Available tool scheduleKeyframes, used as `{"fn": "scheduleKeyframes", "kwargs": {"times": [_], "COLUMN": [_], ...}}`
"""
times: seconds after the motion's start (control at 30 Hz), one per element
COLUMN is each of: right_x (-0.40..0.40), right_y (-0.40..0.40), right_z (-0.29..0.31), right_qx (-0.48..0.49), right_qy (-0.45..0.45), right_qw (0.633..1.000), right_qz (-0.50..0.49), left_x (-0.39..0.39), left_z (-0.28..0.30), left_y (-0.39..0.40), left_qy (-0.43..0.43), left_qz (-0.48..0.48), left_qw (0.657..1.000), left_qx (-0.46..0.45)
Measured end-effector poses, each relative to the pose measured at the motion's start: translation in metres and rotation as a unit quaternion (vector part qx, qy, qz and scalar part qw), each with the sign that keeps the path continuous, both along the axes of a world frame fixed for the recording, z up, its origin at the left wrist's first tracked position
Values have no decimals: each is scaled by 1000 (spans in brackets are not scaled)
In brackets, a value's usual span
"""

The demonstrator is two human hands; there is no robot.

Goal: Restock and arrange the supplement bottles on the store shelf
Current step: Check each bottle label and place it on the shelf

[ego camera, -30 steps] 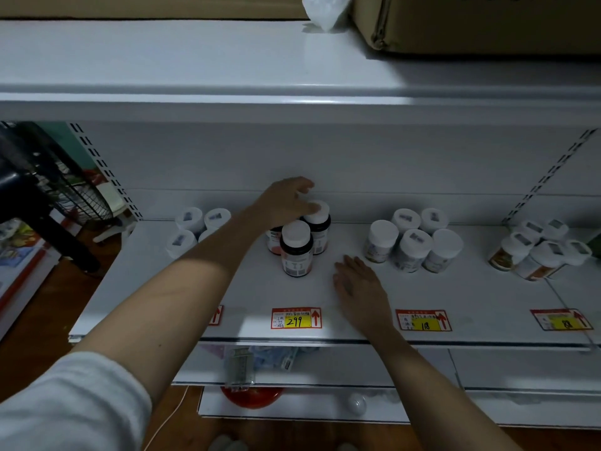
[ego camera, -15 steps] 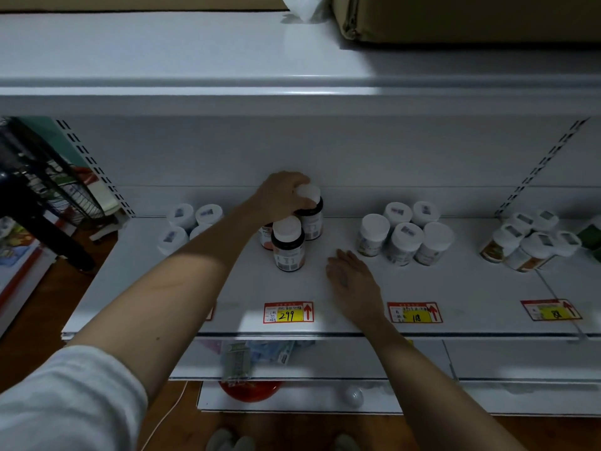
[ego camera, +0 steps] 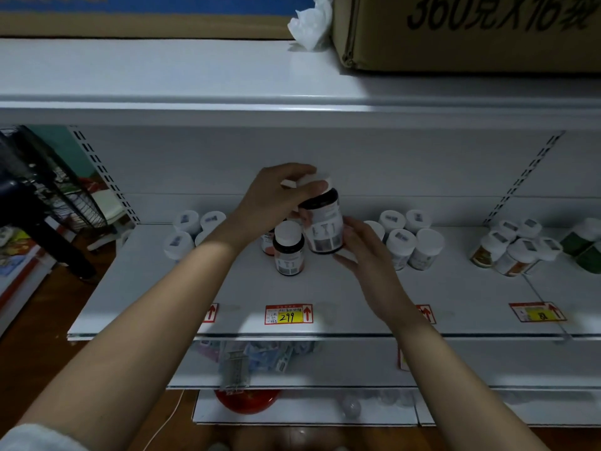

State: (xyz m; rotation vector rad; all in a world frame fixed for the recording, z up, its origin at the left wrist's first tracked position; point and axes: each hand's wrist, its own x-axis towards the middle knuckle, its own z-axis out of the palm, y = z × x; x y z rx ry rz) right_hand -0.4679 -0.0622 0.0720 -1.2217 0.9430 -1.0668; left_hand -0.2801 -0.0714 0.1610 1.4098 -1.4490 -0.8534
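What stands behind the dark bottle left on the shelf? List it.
Behind the dark bottle stands a bottle with an orange-red label, mostly covered by it and the left hand. Anything farther back is hidden by that hand and the lifted bottle.

Left hand (ego camera: 279, 193) in a curled top grip — right hand (ego camera: 367, 255) cupped alongside, fingers loosely extended.

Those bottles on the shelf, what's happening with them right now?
A person is sorting supplement bottles on a white store shelf. The left hand grips the white cap of a dark bottle, holding it above the shelf, while the right hand touches its lower side. Another dark bottle stands on the shelf just in front, above the 299 price tag. Groups of white-capped bottles stand to either side.
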Motion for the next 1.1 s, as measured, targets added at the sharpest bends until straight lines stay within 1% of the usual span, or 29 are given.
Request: {"fn": "scheduleKeyframes", "kwargs": {"times": [0.1,0.23,0.3,0.37,0.5,0.67,0.83,0.93,1.03,1.1], "right_x": [-4,-12,-14,-15,-16,-16,-21,-20,-18,-13], "right_y": [24,50,64,77,92,94,90,85,82,82], "right_z": [13,15,12,9,3,2,6,7,12,17], "right_qx": [19,63,78,99,108,125,91,61,35,1], "right_qy": [-40,-63,-82,-110,-119,-101,-50,3,57,102], "right_qw": [997,990,988,984,983,982,983,990,994,992], "right_qz": [68,106,104,94,88,102,154,129,86,68], "left_x": [-4,-9,-11,-11,-11,-11,-8,-7,-9,-12], "left_z": [4,4,1,-5,-21,-27,-31,-31,-32,-33], "left_y": [21,41,53,66,87,96,102,104,105,106], "left_qy": [20,22,45,76,90,105,116,114,57,39], "left_qz": [-6,5,-2,-32,-75,-78,-80,-86,-103,-87], "left_qw": [999,998,997,994,990,989,986,983,985,987], "left_qx": [25,60,70,71,80,76,91,114,125,128]}}
